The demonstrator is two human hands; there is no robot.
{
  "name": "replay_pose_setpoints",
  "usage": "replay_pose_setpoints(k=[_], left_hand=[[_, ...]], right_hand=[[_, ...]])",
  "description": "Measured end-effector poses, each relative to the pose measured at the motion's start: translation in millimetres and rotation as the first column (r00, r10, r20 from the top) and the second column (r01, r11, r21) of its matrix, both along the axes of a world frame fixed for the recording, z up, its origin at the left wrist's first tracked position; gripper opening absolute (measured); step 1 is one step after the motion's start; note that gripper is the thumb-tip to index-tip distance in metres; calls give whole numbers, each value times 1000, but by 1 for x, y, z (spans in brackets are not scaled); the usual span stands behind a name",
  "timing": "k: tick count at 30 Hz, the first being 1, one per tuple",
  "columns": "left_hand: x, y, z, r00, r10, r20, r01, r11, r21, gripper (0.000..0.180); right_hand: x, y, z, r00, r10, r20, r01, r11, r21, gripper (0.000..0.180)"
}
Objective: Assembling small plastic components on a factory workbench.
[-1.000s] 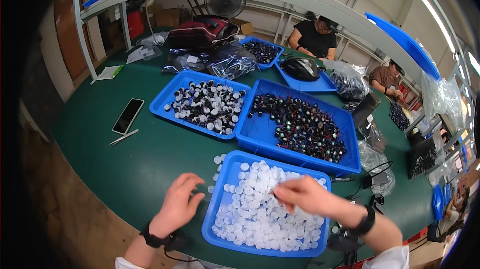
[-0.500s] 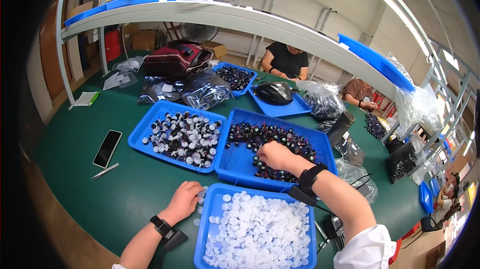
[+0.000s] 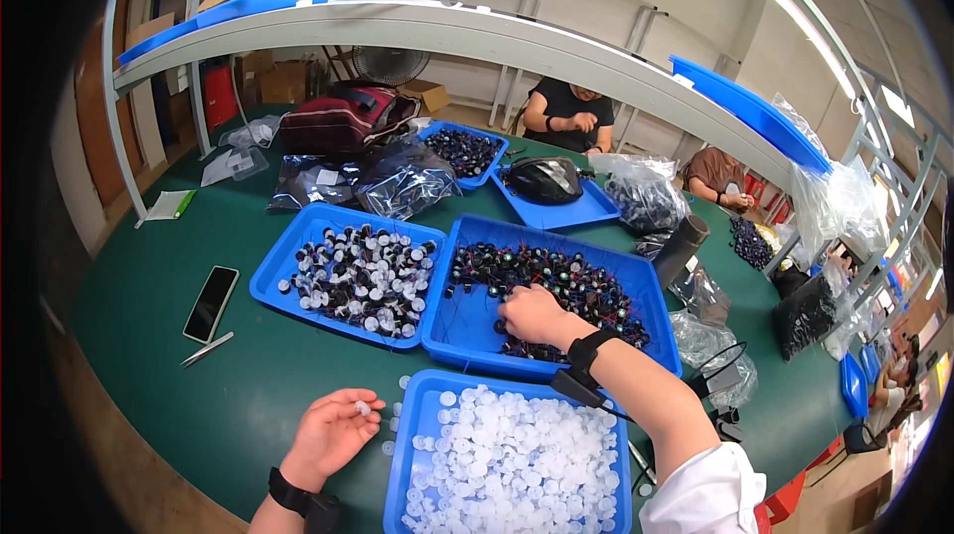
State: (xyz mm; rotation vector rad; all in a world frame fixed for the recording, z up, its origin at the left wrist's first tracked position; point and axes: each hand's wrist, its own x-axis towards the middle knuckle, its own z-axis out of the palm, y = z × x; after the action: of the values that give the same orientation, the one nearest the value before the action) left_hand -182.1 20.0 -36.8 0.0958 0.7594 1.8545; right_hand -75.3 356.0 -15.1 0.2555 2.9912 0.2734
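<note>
Disc (image 3: 362, 408) held in left hand (image 3: 330, 435), right hand (image 3: 537, 317) among dark wired parts (image 3: 602, 294), its grip too hidden to tell.

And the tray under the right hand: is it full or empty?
Partly full: dark parts cover much of the tray, but blue bottom shows left of the right hand.

We've got cap tray (image 3: 399, 474) nearest, component tray (image 3: 465, 320) just behind it, capped-component tray (image 3: 318, 318) left of that. Smartphone (image 3: 211, 303) further left, tweezers (image 3: 208, 349) just before it. We note loose caps (image 3: 388, 448) between left hand (image 3: 328, 435) and cap tray; right hand (image 3: 537, 317) over component tray. Plastic bags (image 3: 407, 176) behind capped-component tray, duffel bag (image 3: 343, 122) behind those.
</note>
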Motion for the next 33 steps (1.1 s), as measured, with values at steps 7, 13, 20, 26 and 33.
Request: replay_pose_setpoints(k=[7, 13, 20, 26, 33], left_hand=[[28, 3, 10, 998, 29, -52, -28, 999, 14, 17], [37, -14, 11, 997, 69, -24, -68, 997, 46, 13], [43, -11, 7, 1000, 30, -1, -29, 995, 98, 13], [49, -5, 14, 999, -23, -39, 28, 992, 121, 17], [75, -7, 41, 895, 88, -437, -50, 994, 99, 15]], right_hand=[[7, -2, -9, 998, -34, 61, 34, 999, 6, 17], [-6, -13, -5, 936, -173, -306, 184, 983, 6, 28], [-20, 0, -21, 996, -5, -93, 10, 998, 55, 24], [15, -8, 39, 775, -190, -603, -89, 912, -401, 24], [105, -124, 138, 663, -604, -442, -143, 478, -867, 20]])
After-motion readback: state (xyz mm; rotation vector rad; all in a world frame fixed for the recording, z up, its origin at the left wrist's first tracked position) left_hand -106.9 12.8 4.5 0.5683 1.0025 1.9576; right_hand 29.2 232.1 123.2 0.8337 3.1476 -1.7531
